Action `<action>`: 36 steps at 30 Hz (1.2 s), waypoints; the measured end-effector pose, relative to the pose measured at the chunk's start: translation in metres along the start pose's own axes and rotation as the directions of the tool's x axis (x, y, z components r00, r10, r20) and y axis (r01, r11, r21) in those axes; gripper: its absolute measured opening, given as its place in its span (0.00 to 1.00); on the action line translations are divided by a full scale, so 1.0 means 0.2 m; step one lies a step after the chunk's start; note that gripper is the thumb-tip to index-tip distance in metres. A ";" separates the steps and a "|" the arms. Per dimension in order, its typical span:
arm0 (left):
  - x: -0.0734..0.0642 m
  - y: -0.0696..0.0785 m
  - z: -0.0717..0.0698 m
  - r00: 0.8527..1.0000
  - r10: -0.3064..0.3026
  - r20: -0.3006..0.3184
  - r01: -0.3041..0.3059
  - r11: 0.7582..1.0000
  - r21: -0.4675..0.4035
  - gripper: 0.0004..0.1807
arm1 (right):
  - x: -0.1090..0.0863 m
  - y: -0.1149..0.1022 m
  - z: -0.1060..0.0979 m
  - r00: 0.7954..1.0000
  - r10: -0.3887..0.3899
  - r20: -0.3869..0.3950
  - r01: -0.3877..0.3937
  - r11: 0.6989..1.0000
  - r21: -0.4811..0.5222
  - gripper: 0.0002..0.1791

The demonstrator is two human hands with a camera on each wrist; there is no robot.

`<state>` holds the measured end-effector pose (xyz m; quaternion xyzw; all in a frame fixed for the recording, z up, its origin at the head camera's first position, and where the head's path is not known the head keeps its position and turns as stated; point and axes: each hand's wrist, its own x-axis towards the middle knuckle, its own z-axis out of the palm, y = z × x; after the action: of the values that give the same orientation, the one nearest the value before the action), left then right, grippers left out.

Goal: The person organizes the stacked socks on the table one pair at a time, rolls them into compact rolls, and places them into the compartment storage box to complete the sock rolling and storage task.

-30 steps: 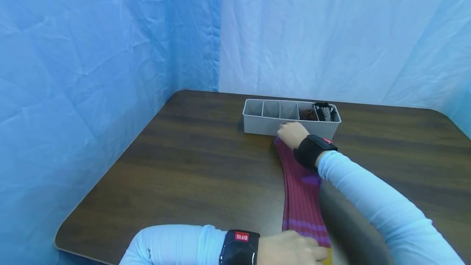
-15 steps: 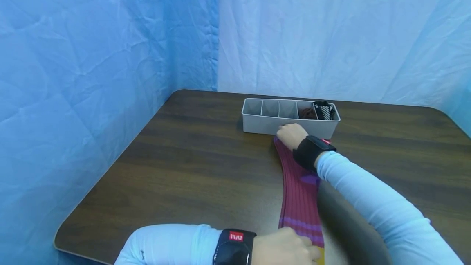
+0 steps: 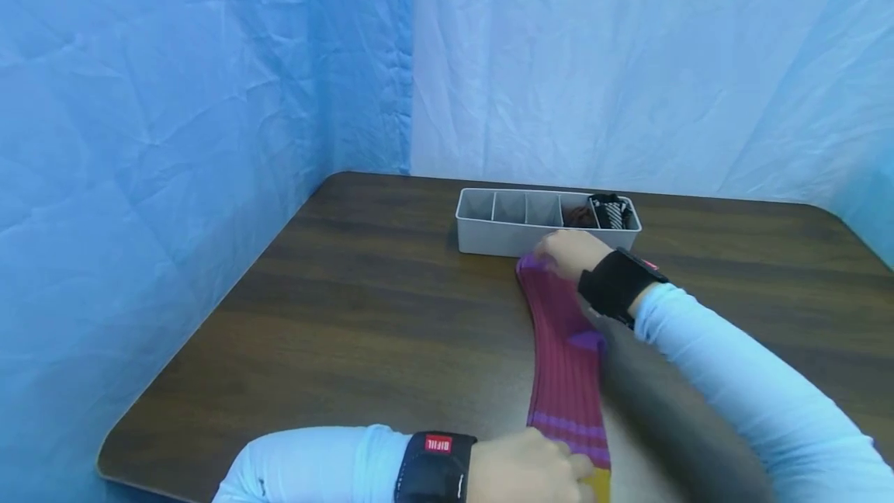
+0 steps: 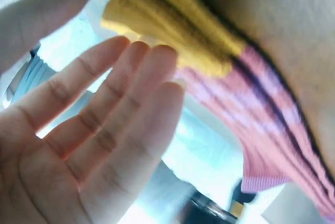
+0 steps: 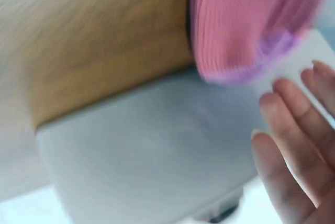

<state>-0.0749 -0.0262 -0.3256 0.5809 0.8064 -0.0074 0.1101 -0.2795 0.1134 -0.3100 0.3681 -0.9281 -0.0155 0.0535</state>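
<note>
A long maroon ribbed sock (image 3: 564,386), seemingly two layers stacked, lies flat on the table, with a purple toe, heel and stripes and a yellow cuff. Its toe end points at the grey divided box (image 3: 496,239). My left hand (image 3: 527,468) is at the cuff; in the left wrist view its straight fingers reach the yellow cuff (image 4: 167,25), thumb apart. Beside the toe end is my right hand (image 3: 573,251). In the right wrist view, its loosely extended fingers (image 5: 288,135) stand apart from the purple toe (image 5: 235,73) and hold nothing.
Toward the table's far edge, the box holds a brown rolled item (image 3: 579,216) and a black-and-white patterned one (image 3: 611,213) in its right compartments. Blue sheeting (image 3: 209,99) hangs behind and to the left of the brown table (image 3: 349,317).
My right hand has shifted a little rightward off the sock's toe end, uncovering more purple. The left hand stays by the cuff, drifting slightly left along with the whole view.
</note>
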 end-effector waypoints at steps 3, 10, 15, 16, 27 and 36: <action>0.01 -0.01 0.01 1.000 -0.004 -0.022 0.004 0.999 0.037 0.17 | -0.13 0.00 -0.07 0.998 -0.061 0.032 0.058 0.994 0.088 0.06; 0.02 -0.03 0.02 0.999 -0.006 -0.046 0.011 0.993 0.121 0.15 | -0.42 0.00 -0.05 0.981 -0.154 0.115 0.115 0.950 0.290 0.09; 0.02 -0.04 0.02 0.999 0.016 -0.041 -0.010 0.991 0.135 0.13 | -0.51 -0.02 0.00 0.985 -0.174 0.010 0.163 0.938 0.306 0.12; 0.02 -0.04 0.02 0.999 0.023 -0.040 -0.017 0.991 0.136 0.12 | -0.53 -0.02 0.01 0.984 -0.177 -0.001 0.169 0.938 0.304 0.12; 0.01 -0.04 0.01 0.995 0.083 -0.057 -0.074 0.986 0.148 0.06 | -0.55 -0.07 0.05 0.970 -0.217 -0.108 0.233 0.959 0.164 0.08; -0.01 -0.03 0.00 0.994 0.106 -0.034 -0.101 0.989 0.111 0.08 | -0.57 -0.08 0.08 0.963 -0.245 -0.112 0.253 0.965 0.067 0.12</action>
<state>-0.0810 -0.0295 -0.3265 0.6271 0.7757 -0.0340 0.0624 -0.1881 0.1803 -0.3362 0.4839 -0.8704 0.0343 0.0839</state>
